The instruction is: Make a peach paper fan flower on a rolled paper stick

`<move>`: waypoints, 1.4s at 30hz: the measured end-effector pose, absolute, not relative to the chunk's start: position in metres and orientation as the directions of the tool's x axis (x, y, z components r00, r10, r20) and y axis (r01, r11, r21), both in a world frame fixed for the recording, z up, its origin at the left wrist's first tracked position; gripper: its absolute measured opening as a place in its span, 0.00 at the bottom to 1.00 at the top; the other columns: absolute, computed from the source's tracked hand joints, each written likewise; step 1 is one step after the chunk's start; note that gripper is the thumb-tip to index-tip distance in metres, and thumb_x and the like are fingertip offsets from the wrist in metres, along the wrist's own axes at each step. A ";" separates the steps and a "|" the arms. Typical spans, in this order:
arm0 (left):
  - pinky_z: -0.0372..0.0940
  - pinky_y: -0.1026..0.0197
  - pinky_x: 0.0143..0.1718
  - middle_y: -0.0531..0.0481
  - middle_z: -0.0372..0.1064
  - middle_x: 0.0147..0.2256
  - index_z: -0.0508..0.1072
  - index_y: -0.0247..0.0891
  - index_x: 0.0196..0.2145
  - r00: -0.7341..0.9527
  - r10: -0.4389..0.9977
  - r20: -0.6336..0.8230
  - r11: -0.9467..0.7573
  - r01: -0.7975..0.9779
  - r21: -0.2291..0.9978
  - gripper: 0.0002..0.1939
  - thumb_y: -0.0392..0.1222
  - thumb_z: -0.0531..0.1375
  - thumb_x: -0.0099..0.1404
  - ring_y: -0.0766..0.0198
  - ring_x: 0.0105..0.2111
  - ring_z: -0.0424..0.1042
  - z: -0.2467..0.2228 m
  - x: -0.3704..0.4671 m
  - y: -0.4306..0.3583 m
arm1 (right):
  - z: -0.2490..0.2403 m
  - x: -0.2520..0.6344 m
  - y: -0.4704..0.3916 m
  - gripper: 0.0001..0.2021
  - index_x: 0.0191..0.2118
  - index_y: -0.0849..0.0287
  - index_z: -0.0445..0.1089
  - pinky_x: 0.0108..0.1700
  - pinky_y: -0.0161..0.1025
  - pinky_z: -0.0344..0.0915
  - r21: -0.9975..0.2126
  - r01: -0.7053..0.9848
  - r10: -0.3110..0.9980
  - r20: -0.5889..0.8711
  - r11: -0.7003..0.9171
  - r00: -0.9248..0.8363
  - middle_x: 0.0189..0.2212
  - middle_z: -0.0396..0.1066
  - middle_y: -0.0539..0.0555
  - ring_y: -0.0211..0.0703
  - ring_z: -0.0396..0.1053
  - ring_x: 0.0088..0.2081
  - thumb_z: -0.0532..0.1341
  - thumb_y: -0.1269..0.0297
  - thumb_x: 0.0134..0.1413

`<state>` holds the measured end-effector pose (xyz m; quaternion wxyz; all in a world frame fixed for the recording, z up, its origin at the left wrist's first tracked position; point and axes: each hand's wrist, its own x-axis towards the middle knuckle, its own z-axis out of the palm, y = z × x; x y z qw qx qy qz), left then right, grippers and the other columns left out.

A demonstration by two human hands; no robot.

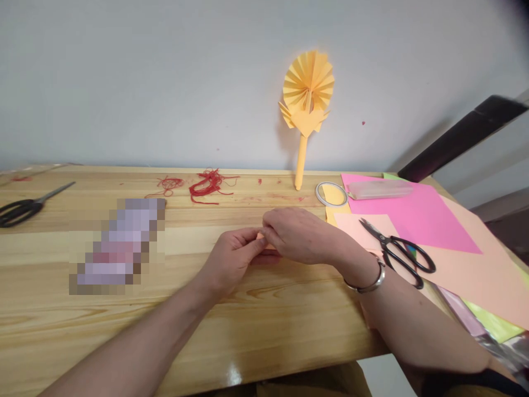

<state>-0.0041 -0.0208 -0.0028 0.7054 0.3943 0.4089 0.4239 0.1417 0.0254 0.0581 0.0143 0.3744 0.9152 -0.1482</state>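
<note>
My left hand [237,255] and my right hand [295,236] meet over the middle of the wooden table [185,336]. Between their closed fingers is a small piece of orange paper [262,236], mostly covered by the hands. My left thumb presses on it, and the right fingers pinch its upper part. Behind the hands a yellow folded-paper fan [309,82] on a rolled-paper handle leans upright against the wall. To the right of my right hand, black-handled scissors [386,242] rest on sheets of paper.
Pink paper [430,220], peach paper [487,275], a tape roll [317,194] and a clear plastic case [382,189] lie at right. Red thread [209,184] lies at the back. At left are a blurred-out flat object [118,245] and other scissors [25,209].
</note>
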 end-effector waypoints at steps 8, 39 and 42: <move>0.69 0.58 0.37 0.50 0.77 0.34 0.78 0.41 0.35 0.303 0.919 -0.252 0.336 -0.269 0.903 0.09 0.43 0.61 0.58 0.58 0.36 0.75 -0.003 -0.005 -0.020 | 0.058 0.143 0.025 0.13 0.25 0.61 0.62 0.25 0.34 0.47 -0.267 0.693 0.685 -0.136 0.670 -0.716 0.24 0.67 0.53 0.36 0.57 0.23 0.49 0.64 0.59; 0.70 0.58 0.37 0.46 0.77 0.30 0.78 0.33 0.32 0.177 0.948 -0.263 0.311 -0.355 0.881 0.07 0.37 0.62 0.57 0.59 0.31 0.76 0.003 -0.016 -0.011 | 0.065 0.179 0.048 0.15 0.29 0.60 0.64 0.30 0.34 0.52 -0.519 0.723 0.779 -0.160 0.456 -0.606 0.28 0.67 0.50 0.37 0.60 0.29 0.49 0.58 0.60; 0.71 0.59 0.36 0.45 0.77 0.30 0.77 0.31 0.31 0.149 0.952 -0.266 0.303 -0.358 0.883 0.06 0.37 0.62 0.57 0.59 0.30 0.76 0.005 -0.017 -0.010 | 0.062 0.195 0.046 0.16 0.29 0.60 0.66 0.28 0.34 0.52 -0.539 0.736 0.732 -0.288 0.410 -0.618 0.26 0.65 0.50 0.36 0.59 0.27 0.50 0.55 0.58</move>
